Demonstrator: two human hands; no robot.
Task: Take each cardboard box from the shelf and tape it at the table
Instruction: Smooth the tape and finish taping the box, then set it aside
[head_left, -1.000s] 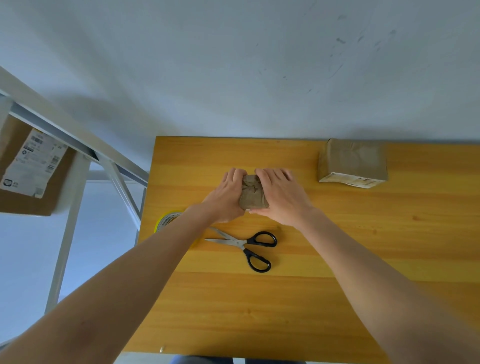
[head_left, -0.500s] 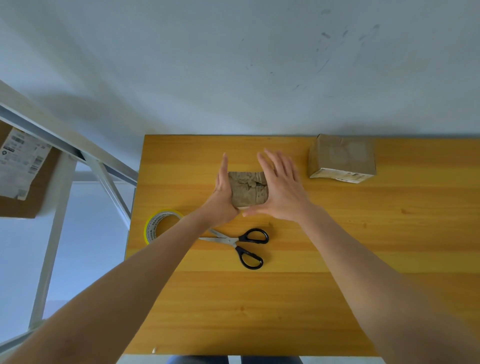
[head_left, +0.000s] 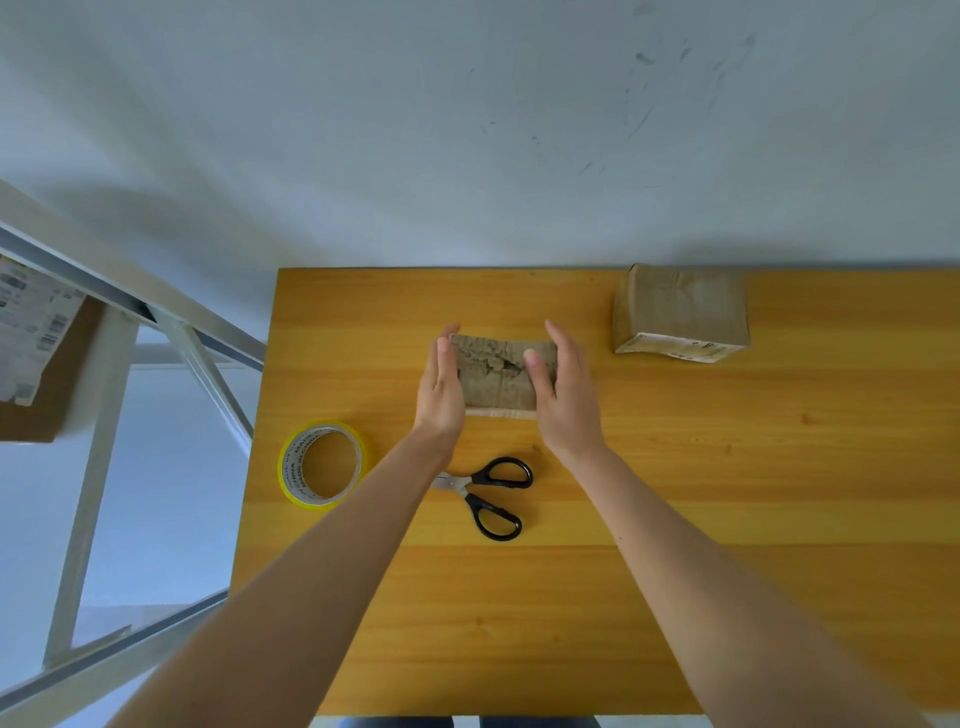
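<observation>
A small worn cardboard box (head_left: 496, 376) lies on the wooden table (head_left: 675, 493), its top torn and crumpled. My left hand (head_left: 440, 387) stands edge-on against the box's left side with straight fingers. My right hand (head_left: 563, 392) flanks its right side, fingers straight, thumb resting on the top. A roll of clear tape with a yellow rim (head_left: 322, 464) lies at the table's left edge. Black-handled scissors (head_left: 485, 493) lie just in front of the box, partly under my left forearm.
A second, taped cardboard box with a label (head_left: 680, 312) sits at the table's back right. A metal shelf frame (head_left: 171, 332) stands to the left, holding a larger labelled box (head_left: 36, 358). A grey wall runs behind the table.
My hands have come off the top of the small box and spread to its two sides, uncovering its torn top. The view has shifted so the tape roll shows in full.
</observation>
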